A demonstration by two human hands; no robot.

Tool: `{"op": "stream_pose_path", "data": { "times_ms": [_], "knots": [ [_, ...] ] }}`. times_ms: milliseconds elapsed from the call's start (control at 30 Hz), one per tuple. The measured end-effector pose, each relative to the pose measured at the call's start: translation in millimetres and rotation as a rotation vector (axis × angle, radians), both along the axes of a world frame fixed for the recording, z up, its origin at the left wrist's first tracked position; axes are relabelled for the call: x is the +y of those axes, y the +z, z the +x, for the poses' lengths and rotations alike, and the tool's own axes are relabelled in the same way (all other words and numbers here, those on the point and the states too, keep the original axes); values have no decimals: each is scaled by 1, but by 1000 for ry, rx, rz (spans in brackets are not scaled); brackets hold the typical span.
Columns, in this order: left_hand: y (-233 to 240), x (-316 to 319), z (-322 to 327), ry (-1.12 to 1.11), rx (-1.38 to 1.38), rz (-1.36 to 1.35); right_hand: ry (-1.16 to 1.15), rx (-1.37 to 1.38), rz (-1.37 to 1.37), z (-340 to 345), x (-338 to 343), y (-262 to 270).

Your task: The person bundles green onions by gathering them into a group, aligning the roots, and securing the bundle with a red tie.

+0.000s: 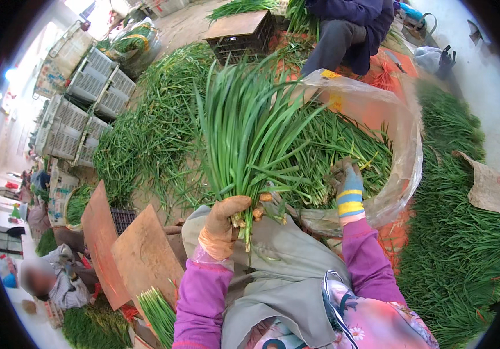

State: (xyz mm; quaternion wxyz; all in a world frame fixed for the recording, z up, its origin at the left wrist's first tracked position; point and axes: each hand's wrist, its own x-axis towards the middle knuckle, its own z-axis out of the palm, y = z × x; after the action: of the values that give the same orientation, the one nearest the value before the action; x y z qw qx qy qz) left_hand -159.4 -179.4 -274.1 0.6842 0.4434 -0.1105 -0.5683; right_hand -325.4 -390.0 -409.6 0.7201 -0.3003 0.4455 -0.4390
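Note:
My left hand (224, 222), in a soiled brown-orange glove, grips a bunch of long green chives (250, 131) near the stem ends. Their leaves fan out away from me, and the pale stem ends hang over my grey apron (280, 244). My right hand (347, 179) wears a blue-grey glove with a yellow-striped cuff. It reaches into a clear plastic bag (407, 174), at the stem ends of more loose chives (354, 139) lying there. Whether its fingers hold any stalks is hard to make out.
Loose leaves (158, 113) cover the floor at left; bundled chives (450, 244) line the right. Wooden boards (145, 244) stand by my left arm. A board-topped black crate (239, 41) and a seated person (346, 39) are ahead. A knife (394, 61) lies far right.

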Motion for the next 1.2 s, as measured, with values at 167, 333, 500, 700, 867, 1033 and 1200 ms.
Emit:
{"op": "stream_pose_path", "data": {
  "times_ms": [167, 333, 500, 700, 867, 1033, 1200],
  "knots": [
    [7, 9, 19, -54, -252, 171, 437, 857, -1148, 24, 37, 39],
    [45, 18, 27, 110, -183, -109, 1044, 1585, -1283, -7, -3, -32],
    [62, 69, 67, 259, -326, -65, 1154, 1439, -1001, -1, 22, 75],
    [74, 63, 47, 322, -379, -59, 1008, -451, -381, 89, 61, 148],
    [71, 58, 30, 369, -712, 38, 1142, -551, -273, 163, 96, 167],
    [54, 88, 48, 509, -1547, 417, 1118, -883, -113, 195, 163, 178],
    [56, 136, 55, 459, -1595, 440, 978, -853, 0, 227, 215, 174]
  ]
}}
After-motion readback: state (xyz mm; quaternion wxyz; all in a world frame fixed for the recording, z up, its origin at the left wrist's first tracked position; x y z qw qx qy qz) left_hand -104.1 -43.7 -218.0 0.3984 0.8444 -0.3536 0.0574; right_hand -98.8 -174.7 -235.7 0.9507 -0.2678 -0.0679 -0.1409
